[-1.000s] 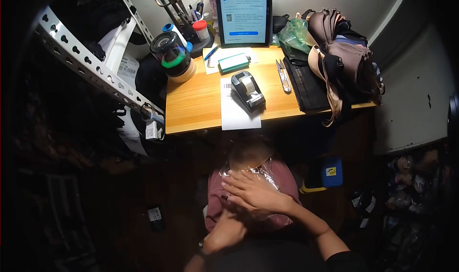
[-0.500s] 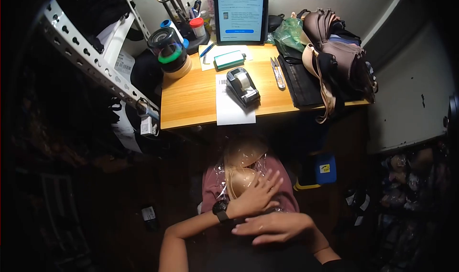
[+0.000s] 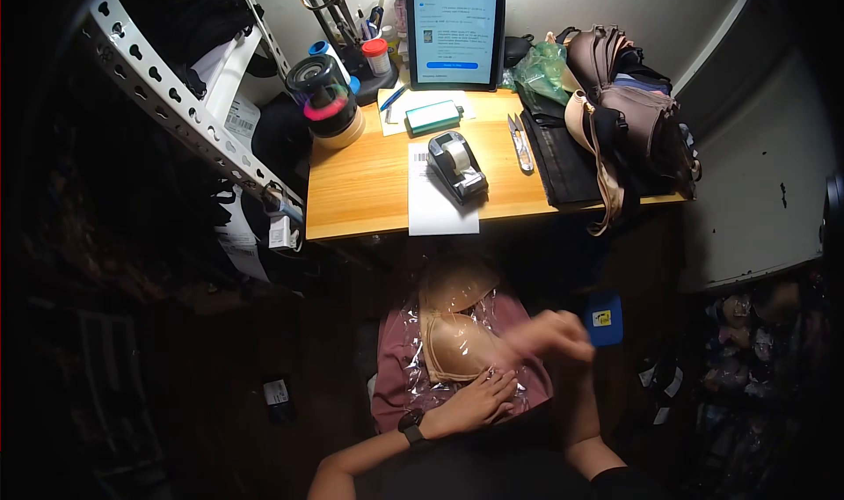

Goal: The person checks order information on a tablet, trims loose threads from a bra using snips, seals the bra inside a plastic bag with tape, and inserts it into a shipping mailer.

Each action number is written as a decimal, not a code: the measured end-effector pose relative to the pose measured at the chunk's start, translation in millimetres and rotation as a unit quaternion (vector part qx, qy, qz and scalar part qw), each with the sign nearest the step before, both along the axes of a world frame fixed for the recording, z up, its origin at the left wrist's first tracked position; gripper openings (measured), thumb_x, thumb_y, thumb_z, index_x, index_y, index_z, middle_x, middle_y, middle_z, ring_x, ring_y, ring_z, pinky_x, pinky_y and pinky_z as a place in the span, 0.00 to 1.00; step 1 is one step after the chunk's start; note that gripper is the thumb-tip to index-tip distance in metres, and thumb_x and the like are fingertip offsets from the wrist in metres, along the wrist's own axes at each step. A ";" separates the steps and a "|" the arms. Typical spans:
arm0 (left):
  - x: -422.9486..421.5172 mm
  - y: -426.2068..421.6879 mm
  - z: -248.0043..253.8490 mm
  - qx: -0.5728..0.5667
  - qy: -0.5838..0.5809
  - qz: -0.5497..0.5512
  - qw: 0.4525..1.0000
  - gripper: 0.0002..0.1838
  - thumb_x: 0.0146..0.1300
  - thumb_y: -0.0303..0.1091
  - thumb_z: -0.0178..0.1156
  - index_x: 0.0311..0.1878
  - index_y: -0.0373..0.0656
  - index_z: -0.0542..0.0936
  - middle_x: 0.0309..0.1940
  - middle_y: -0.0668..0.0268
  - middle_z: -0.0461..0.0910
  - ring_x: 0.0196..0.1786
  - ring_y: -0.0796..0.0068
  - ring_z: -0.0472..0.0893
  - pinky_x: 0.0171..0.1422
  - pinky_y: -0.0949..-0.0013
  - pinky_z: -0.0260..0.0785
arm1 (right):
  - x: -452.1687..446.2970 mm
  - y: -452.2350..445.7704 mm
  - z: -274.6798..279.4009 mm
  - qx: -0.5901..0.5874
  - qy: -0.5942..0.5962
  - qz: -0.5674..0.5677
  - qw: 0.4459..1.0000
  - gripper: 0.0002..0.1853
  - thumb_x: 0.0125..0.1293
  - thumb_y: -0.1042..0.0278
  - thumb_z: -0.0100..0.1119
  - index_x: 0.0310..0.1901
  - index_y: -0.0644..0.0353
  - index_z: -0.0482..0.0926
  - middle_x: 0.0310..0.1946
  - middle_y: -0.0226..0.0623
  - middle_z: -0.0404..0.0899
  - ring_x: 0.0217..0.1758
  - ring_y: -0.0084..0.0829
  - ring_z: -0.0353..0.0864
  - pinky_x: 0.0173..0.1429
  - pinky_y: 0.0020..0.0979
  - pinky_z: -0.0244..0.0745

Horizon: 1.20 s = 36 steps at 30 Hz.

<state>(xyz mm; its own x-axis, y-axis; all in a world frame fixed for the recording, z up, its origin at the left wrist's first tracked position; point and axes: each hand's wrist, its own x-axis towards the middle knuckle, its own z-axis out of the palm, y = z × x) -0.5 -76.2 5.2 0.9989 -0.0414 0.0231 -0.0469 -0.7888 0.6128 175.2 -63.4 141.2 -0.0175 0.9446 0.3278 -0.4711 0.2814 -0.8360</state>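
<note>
A beige bra (image 3: 457, 346) in a clear plastic bag (image 3: 413, 359) lies on my lap, over pink cloth (image 3: 391, 390). My left hand (image 3: 479, 401), below a dark wristwatch, rests flat on the lower end of the bag with its fingers spread a little. Blurred by motion, my right hand (image 3: 554, 337) is raised over the right side of the bag. Its fingers are smeared, and whether they hold anything cannot be made out.
On the wooden desk (image 3: 352, 192) are a tape dispenser (image 3: 457, 167), white paper (image 3: 440, 218), thread snips (image 3: 520, 144), a tablet (image 3: 454, 29), a round speaker (image 3: 321, 95) and piled bras (image 3: 633, 122). A metal shelf (image 3: 167, 104) stands left, a blue container (image 3: 605, 321) right.
The hand with the watch has moved down toward the bag's lower end, uncovering more of the bra. My right hand has risen and moved up and right. The speaker's light changed from green to pink.
</note>
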 end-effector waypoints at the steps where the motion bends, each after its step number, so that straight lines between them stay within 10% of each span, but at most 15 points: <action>1: -1.4 1.9 5.1 0.033 0.004 -0.048 0.998 0.26 0.68 0.44 0.44 0.60 0.31 0.65 0.60 0.45 0.64 0.63 0.50 0.66 0.66 0.52 0.55 | 1.9 4.2 -4.2 -0.185 -0.197 -0.023 0.963 0.16 0.69 0.68 0.43 0.48 0.70 0.77 0.43 0.47 0.80 0.48 0.29 0.79 0.52 0.28 0.72; 7: -32.2 40.8 143.3 -0.134 0.124 0.009 0.983 0.27 0.67 0.41 0.48 0.63 0.33 0.63 0.46 0.52 0.76 0.47 0.56 0.78 0.49 0.63 0.72 | -32.6 -1.2 -107.0 -0.227 -0.440 -0.120 0.861 0.12 0.64 0.67 0.53 0.46 0.64 0.78 0.38 0.45 0.80 0.40 0.38 0.80 0.45 0.32 0.73; 11: -52.2 55.2 193.8 -0.241 -0.313 0.090 0.914 0.25 0.54 0.25 0.61 0.56 0.28 0.71 0.20 0.66 0.76 0.20 0.73 0.76 0.23 0.74 0.69 | -39.1 -16.9 -117.9 -0.170 -0.462 -0.191 0.849 0.09 0.62 0.70 0.55 0.40 0.65 0.80 0.36 0.44 0.80 0.37 0.42 0.78 0.43 0.35 0.73; 13: -44.0 51.4 178.6 -0.182 -0.416 0.177 0.873 0.25 0.52 0.22 0.61 0.55 0.25 0.71 0.18 0.67 0.75 0.17 0.76 0.74 0.21 0.75 0.66 | -39.9 -21.2 -118.2 -0.172 -0.462 -0.192 0.849 0.08 0.62 0.70 0.55 0.39 0.65 0.80 0.35 0.44 0.80 0.37 0.42 0.78 0.43 0.35 0.73; 15: -38.0 59.0 180.0 -0.038 -0.221 0.283 0.932 0.26 0.53 0.26 0.62 0.55 0.26 0.71 0.16 0.71 0.74 0.15 0.77 0.71 0.20 0.78 0.64 | -39.7 -25.5 -116.5 -0.173 -0.464 -0.196 0.846 0.08 0.62 0.70 0.55 0.38 0.65 0.80 0.35 0.44 0.80 0.37 0.41 0.79 0.43 0.35 0.73; 18: -27.0 65.4 165.2 0.052 -0.047 0.286 0.956 0.27 0.56 0.32 0.62 0.58 0.29 0.70 0.23 0.64 0.78 0.23 0.66 0.79 0.26 0.77 0.70 | -43.1 -31.9 -112.0 -0.197 -0.445 -0.215 0.846 0.07 0.61 0.71 0.56 0.37 0.65 0.80 0.33 0.43 0.80 0.36 0.41 0.79 0.43 0.35 0.73; 21: -29.9 54.0 152.4 0.016 -0.255 0.322 0.912 0.32 0.61 0.46 0.58 0.63 0.35 0.66 0.43 0.51 0.78 0.51 0.49 0.77 0.49 0.60 0.74 | -45.8 -34.9 -118.1 -0.171 -0.445 -0.239 0.846 0.07 0.61 0.71 0.56 0.37 0.65 0.80 0.32 0.42 0.80 0.37 0.40 0.79 0.44 0.35 0.73; 24: -33.5 45.4 149.7 0.063 -0.322 0.326 0.887 0.43 0.63 0.63 0.43 0.71 0.41 0.50 0.67 0.44 0.54 0.72 0.39 0.43 0.69 0.34 0.35 | -42.6 -30.4 -104.4 -0.127 -0.473 -0.258 0.833 0.09 0.60 0.71 0.57 0.40 0.65 0.79 0.39 0.44 0.80 0.42 0.42 0.79 0.47 0.36 0.73; 27: -32.1 47.3 134.0 0.097 -0.300 0.373 0.872 0.44 0.62 0.61 0.47 0.72 0.42 0.47 0.68 0.43 0.51 0.72 0.38 0.43 0.70 0.36 0.35 | -41.4 -26.8 -63.9 -0.074 -0.521 -0.325 0.786 0.16 0.61 0.67 0.57 0.49 0.65 0.76 0.49 0.49 0.76 0.50 0.47 0.76 0.53 0.36 0.72; 29: -30.0 53.6 140.5 0.166 0.013 0.298 0.940 0.39 0.62 0.51 0.53 0.67 0.31 0.55 0.68 0.43 0.49 0.73 0.41 0.42 0.71 0.38 0.33 | -42.4 -27.8 -44.8 -0.049 -0.688 -0.302 0.658 0.23 0.61 0.62 0.57 0.55 0.65 0.71 0.51 0.52 0.74 0.54 0.50 0.74 0.57 0.37 0.71; 31: -46.0 46.2 90.5 0.103 0.164 0.213 0.958 0.36 0.63 0.47 0.54 0.67 0.32 0.57 0.68 0.43 0.51 0.73 0.41 0.43 0.71 0.38 0.34 | -42.1 -38.7 -61.1 -0.058 -0.696 -0.250 0.671 0.27 0.61 0.62 0.58 0.59 0.65 0.66 0.53 0.52 0.72 0.56 0.50 0.73 0.56 0.38 0.70; 33: -41.5 44.2 87.8 0.087 0.132 0.211 0.965 0.36 0.64 0.49 0.52 0.67 0.34 0.57 0.68 0.43 0.51 0.72 0.44 0.47 0.71 0.39 0.36 | -37.4 -49.4 -79.6 -0.182 -0.542 -0.004 0.820 0.27 0.63 0.58 0.56 0.59 0.67 0.67 0.53 0.55 0.71 0.58 0.57 0.69 0.62 0.44 0.65; 36: -32.6 46.4 101.3 0.098 -0.078 0.303 0.945 0.39 0.64 0.53 0.49 0.69 0.36 0.52 0.69 0.43 0.47 0.72 0.45 0.48 0.72 0.43 0.38 | -42.3 -54.0 -86.6 0.020 -0.348 -0.375 0.859 0.41 0.64 0.43 0.49 0.67 0.67 0.51 0.64 0.61 0.54 0.69 0.53 0.55 0.68 0.43 0.55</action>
